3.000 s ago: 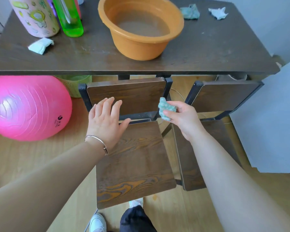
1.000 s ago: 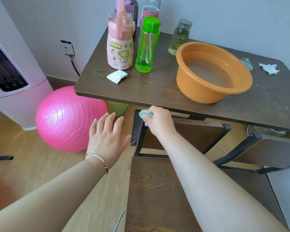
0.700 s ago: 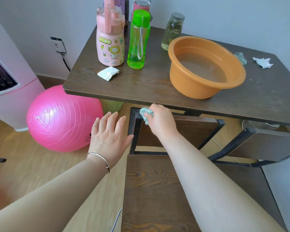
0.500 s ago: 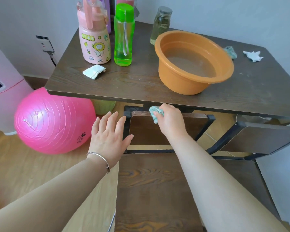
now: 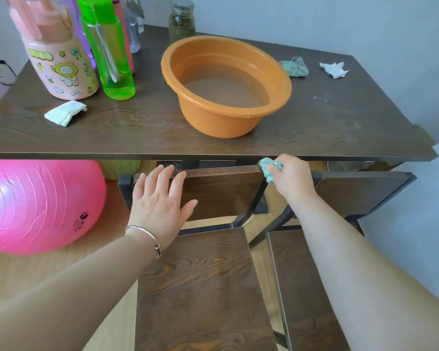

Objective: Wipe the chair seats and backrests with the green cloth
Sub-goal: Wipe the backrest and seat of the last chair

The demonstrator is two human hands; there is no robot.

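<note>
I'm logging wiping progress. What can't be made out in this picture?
Head view only:
- green cloth: mostly buried in the right hand.
- left hand: whether it touches the backrest is unclear.
- seats: fronts cut off by the bottom edge.
- bottles: tops cut off by the top edge.

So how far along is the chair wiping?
Done: nothing shows as wiped. In hand: the right hand grips the crumpled green cloth at the top right corner of the left dark wooden chair's backrest; left hand open. Left: apparently both seats, the right chair's backrest.
</note>
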